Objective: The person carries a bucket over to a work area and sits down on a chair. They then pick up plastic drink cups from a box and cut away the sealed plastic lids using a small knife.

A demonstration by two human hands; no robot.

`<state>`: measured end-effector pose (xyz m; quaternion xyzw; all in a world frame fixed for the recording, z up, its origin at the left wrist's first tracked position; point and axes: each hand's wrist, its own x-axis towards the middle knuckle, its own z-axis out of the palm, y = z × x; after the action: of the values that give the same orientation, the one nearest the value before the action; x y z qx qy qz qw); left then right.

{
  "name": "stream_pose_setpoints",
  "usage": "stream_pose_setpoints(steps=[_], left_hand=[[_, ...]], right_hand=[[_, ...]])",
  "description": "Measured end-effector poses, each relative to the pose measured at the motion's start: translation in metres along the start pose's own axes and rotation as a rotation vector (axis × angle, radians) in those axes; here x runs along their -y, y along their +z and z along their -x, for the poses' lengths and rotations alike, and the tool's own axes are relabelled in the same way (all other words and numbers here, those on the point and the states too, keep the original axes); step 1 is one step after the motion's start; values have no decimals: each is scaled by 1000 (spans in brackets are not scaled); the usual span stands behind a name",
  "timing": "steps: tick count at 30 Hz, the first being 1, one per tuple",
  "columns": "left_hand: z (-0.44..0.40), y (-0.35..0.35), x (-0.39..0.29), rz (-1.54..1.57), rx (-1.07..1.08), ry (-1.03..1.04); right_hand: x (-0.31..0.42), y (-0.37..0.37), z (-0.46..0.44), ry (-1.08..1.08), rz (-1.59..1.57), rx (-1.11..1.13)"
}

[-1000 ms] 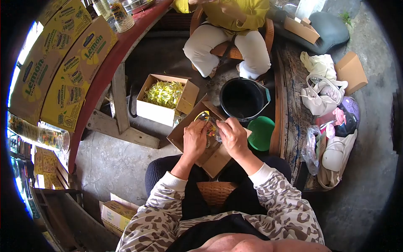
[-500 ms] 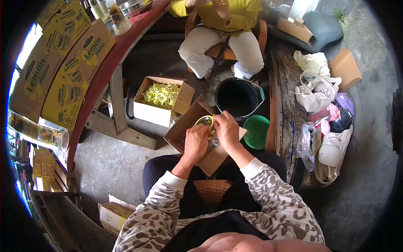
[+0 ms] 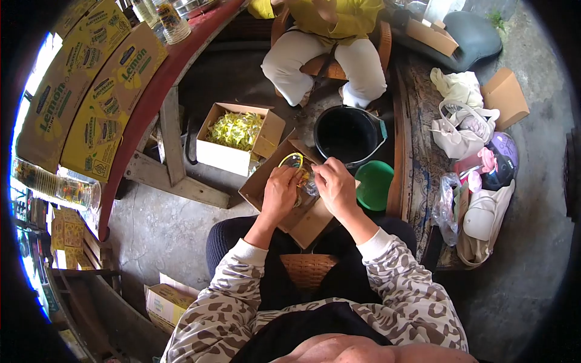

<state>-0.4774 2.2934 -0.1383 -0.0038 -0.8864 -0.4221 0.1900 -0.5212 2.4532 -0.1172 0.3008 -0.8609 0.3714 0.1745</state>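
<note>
- Head view: my left hand (image 3: 281, 192) has its fingers curled round a yellow-rimmed cup (image 3: 293, 161), tilted above the open cardboard box (image 3: 261, 186), within its edges.
- My right hand (image 3: 338, 190) is just beside it, fingers drawn narrow next to some clear plastic (image 3: 308, 183); whether they pinch it I cannot tell, nor whether that plastic belongs to the cup.
- As I judge it, this cup is partway through: in hand, not set down. Beyond the box's far left edge, the white carton (image 3: 219, 157) is already heaped with yellow strips (image 3: 236, 130). Printed cups (image 3: 173, 27) stand at the worktop (image 3: 179, 55)'s far end and a cup stack (image 3: 75, 196) lies at its near corner; how many are left I cannot tell.
- Half a second ago my right fingers seemed to touch the rim; now a gap shows. My left grip stays.
</note>
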Motion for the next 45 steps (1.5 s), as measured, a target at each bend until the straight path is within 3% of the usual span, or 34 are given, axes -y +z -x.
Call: stream_pose_setpoints(steps=[11,13,16,23,37,45], left_hand=[[9,9,0,74,78,14],[11,11,-3,94,79,27],[7,4,-7,51,31,26],[5,0,-2,195,-2,-73],[4,1,-2,87,36,-89],[5,-2,-5,65,-7,-23]], right_hand=[[-8,14,-1,11,41,12],[-14,18,-1,145,-28,49],[-14,17,-1,161,-141,18],[-3,3,-4,105,-81,-15],[-2,15,4,-18,39,58],[-13,16,0,181,-72,-42]])
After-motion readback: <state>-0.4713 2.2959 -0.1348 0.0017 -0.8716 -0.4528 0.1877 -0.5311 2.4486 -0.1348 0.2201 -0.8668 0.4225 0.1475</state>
